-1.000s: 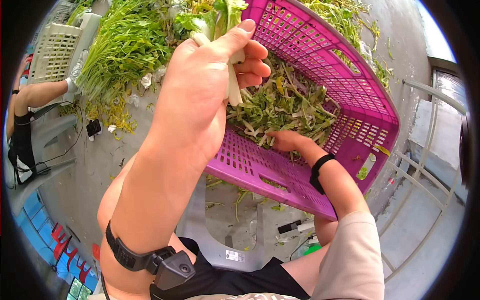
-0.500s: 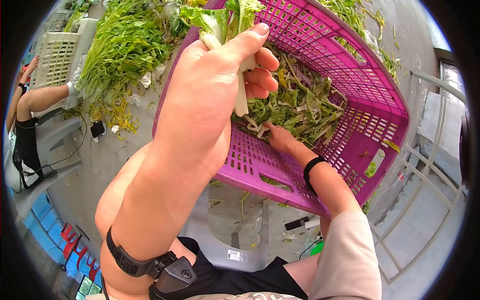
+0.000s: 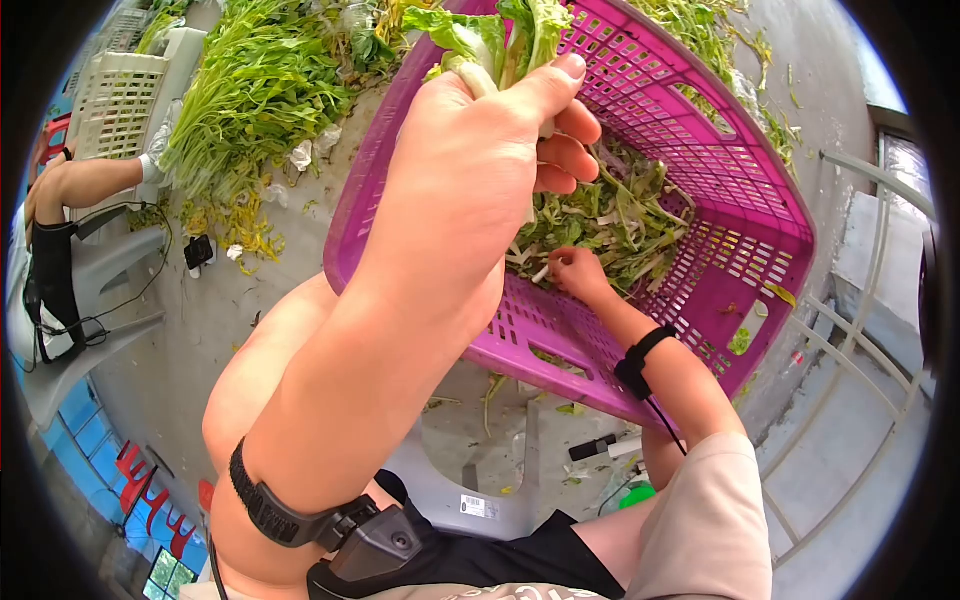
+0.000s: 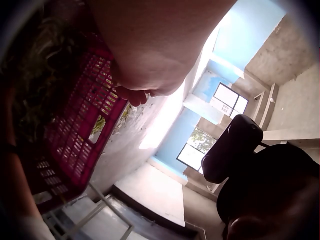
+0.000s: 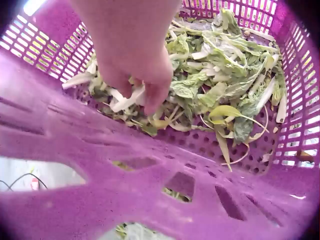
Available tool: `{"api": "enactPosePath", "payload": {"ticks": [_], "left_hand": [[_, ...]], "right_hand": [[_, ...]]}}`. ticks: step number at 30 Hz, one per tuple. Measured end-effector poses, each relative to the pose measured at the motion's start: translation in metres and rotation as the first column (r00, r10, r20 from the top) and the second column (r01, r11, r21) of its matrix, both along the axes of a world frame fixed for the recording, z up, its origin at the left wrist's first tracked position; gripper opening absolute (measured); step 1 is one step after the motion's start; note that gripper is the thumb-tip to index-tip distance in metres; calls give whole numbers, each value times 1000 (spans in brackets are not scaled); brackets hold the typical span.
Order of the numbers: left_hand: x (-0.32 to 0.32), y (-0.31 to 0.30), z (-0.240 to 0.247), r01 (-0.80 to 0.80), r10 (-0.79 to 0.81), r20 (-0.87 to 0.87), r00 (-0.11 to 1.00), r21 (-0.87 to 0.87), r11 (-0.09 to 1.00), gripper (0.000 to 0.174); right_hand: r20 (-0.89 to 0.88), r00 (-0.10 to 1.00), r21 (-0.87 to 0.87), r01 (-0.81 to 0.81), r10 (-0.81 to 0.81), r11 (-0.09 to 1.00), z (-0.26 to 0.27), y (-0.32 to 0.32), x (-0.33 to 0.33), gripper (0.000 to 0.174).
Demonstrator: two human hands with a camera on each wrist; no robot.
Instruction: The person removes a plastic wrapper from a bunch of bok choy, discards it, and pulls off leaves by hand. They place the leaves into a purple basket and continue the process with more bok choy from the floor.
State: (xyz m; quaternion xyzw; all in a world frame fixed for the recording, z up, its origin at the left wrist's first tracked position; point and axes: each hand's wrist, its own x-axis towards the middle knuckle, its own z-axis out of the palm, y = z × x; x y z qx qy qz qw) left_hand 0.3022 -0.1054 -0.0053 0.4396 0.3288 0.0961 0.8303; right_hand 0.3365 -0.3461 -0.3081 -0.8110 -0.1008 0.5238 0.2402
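My left hand (image 3: 490,150), raised over the near left of the purple basket (image 3: 560,375), grips a bunch of leafy greens (image 3: 465,40) with pale stalks. Leaves stick out above the thumb; the wrist hides most of the stalks. Inside the basket lies a heap of wilted leaves and cut stems (image 3: 635,220). My right hand (image 3: 580,273) reaches low into it, close to the near wall. In the right wrist view, its curled fingers and thumb pinch a white stem piece (image 5: 129,100). The left wrist view shows the left hand's fingers (image 4: 132,95) in shadow.
A big pile of long-stemmed greens (image 3: 255,95) lies on the floor at left, beside a cream crate (image 3: 120,95). Another person's leg (image 3: 100,185) and a grey chair (image 3: 120,270) are at far left. A metal railing (image 3: 870,175) stands at right.
The left hand with the greens has shifted right in the head view. The right hand's fingers have gone from reaching into the scraps to curling round a white stem piece.
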Motion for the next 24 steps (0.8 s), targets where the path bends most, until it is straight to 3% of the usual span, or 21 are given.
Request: {"api": "enactPosePath", "payload": {"ticks": [1,2,3,5,6,9,11,15,16,18,20,22,24], "left_hand": [[1,-3,1,-24,24,8,1000,-8,1000,25],[-1,-3,0,49,-49,35,998,-6,999,15],[-2,-5,-2,54,-53,53,997,-13,998,15],[-2,-10,-5,156,-156,-6,988,-37,987,15],[-4,-11,-4,192,-193,4,981,-47,980,17],[-4,-20,8,191,-191,7,981,-91,977,21],[-6,-25,6,194,-192,29,981,-130,972,25],[-10,-51,-13,202,-189,85,978,-170,965,8],[-10,-62,-14,227,-222,52,974,-188,955,10],[-13,-81,-6,262,-269,-7,963,-203,943,16],[-16,-98,5,305,-320,-66,945,-177,936,24],[-18,-109,6,343,-347,3,938,-161,925,28],[-19,-119,9,358,-354,49,934,-138,924,32]], "right_hand": [[-172,947,-20,272,-271,962,18,-1,3,35],[-239,895,-6,387,-377,922,33,-5,7,36],[-219,897,-7,391,-383,920,54,-7,11,36],[-317,758,-53,585,-569,809,111,-4,23,36],[-358,725,-59,611,-588,789,143,-3,30,35],[-294,753,86,634,-589,768,209,-15,38,30],[-219,814,311,581,-538,752,245,-27,36,29],[-75,791,611,518,-607,599,325,-28,18,34],[10,788,641,468,-616,609,339,-27,12,36],[108,765,654,426,-634,625,350,-29,0,39],[46,732,677,477,-680,560,343,-30,-8,41],[13,724,661,511,-690,549,334,-29,-15,41],[132,719,662,448,-682,601,323,-27,-20,40]]}}
